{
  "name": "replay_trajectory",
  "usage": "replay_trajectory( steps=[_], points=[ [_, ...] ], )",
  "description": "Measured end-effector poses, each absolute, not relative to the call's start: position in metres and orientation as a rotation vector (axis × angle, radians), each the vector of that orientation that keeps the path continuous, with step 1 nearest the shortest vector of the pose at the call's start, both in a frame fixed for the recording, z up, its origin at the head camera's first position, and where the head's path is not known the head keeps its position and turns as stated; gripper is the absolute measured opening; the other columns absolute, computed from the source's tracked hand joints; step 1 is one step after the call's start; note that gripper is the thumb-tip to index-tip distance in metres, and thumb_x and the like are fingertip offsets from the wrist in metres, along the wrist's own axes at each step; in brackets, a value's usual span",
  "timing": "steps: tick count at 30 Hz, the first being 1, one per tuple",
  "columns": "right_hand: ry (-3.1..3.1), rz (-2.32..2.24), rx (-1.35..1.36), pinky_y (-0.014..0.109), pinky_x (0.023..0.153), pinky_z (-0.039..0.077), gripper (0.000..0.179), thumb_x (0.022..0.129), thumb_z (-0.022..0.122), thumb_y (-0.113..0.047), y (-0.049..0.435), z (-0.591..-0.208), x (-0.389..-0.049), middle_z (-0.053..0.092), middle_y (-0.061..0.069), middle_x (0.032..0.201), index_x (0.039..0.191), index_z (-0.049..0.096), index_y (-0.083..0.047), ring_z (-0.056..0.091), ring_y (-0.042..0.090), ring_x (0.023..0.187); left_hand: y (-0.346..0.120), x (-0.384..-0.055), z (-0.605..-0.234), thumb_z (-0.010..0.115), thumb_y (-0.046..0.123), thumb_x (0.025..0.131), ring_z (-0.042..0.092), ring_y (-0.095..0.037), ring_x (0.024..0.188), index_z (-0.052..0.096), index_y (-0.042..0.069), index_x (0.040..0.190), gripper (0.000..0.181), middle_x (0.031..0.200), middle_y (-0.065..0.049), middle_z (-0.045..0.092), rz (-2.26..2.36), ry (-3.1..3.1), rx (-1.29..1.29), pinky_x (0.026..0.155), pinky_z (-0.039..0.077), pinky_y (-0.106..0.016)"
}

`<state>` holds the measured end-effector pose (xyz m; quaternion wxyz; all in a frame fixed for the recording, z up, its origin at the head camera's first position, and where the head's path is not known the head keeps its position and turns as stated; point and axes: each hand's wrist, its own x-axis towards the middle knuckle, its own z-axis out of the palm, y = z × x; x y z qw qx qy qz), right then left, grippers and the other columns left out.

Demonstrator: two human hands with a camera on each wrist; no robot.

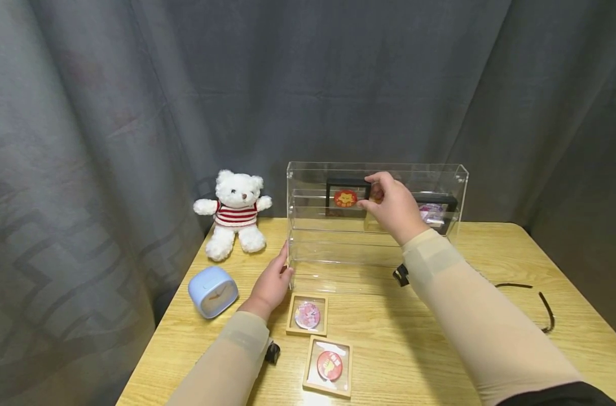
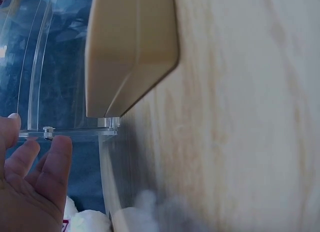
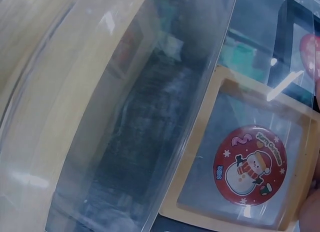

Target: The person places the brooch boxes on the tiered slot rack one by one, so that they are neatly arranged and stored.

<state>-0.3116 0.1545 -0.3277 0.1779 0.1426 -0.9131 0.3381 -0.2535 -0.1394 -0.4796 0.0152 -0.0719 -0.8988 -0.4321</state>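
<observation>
The black frame [image 1: 347, 182] high in the clear rack [image 1: 328, 251] seems light, stiff, slick-faced, best held by its right rim, as the right hand [image 1: 393, 208] pinches it, left hand [image 1: 271, 283] gripping the rack's left side.

Light-wood frame [image 3: 240, 81]: head view, partly hidden behind right hand [image 1: 393, 210] | Black frame [image 3: 281, 47]: right wrist view, cut off at right edge | Clear stand [image 2: 37, 67], left hand [image 2: 32, 182]: left wrist view, cut off at left edge | Teddy bear [image 2: 90, 222]: same view, mostly below lower edge | Blue clock [image 1: 214, 292]: dial markings too small to tell
</observation>
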Motion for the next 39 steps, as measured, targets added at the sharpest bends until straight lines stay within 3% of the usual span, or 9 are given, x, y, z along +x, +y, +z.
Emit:
replay_trajectory(
  steps=[11,22,39],
  points=[
    [-2.605,0.915,0.394,0.044,0.084,0.047,0.043,0.088,0.078,-0.022,0.1518,-0.3279,-0.3097,0.059,0.005,0.103,0.125,0.061,-0.01,0.054,0.024,0.094,-0.139,-0.2542,-0.4817,0.053,0.017,0.104,0.043,-0.034,0.133,0.015,0.034,0.16,0.07,0.153,-0.017,0.038,-1.31,-2.795,-0.218,0.111,0.034,-0.051],
    [-2.613,0.882,0.415,0.042,0.08,0.047,0.029,0.088,0.078,-0.023,0.1515,-0.3258,-0.3092,0.061,0.002,0.1,0.114,0.066,-0.013,0.052,0.022,0.092,-0.1391,-0.2534,-0.4788,0.052,0.018,0.104,0.04,-0.034,0.137,0.014,0.034,0.16,0.069,0.155,-0.016,0.035,-1.328,-2.801,-0.207,0.113,0.031,-0.05],
    [-2.619,0.823,0.454,0.043,0.082,0.047,0.024,0.09,0.077,-0.025,0.154,-0.3261,-0.3101,0.067,0.002,0.102,0.11,0.073,-0.013,0.053,0.023,0.095,-0.1396,-0.2538,-0.4807,0.052,0.017,0.104,0.038,-0.035,0.138,0.014,0.034,0.16,0.07,0.156,-0.016,0.034,-1.331,-2.795,-0.214,0.113,0.03,-0.051]
  ],
)
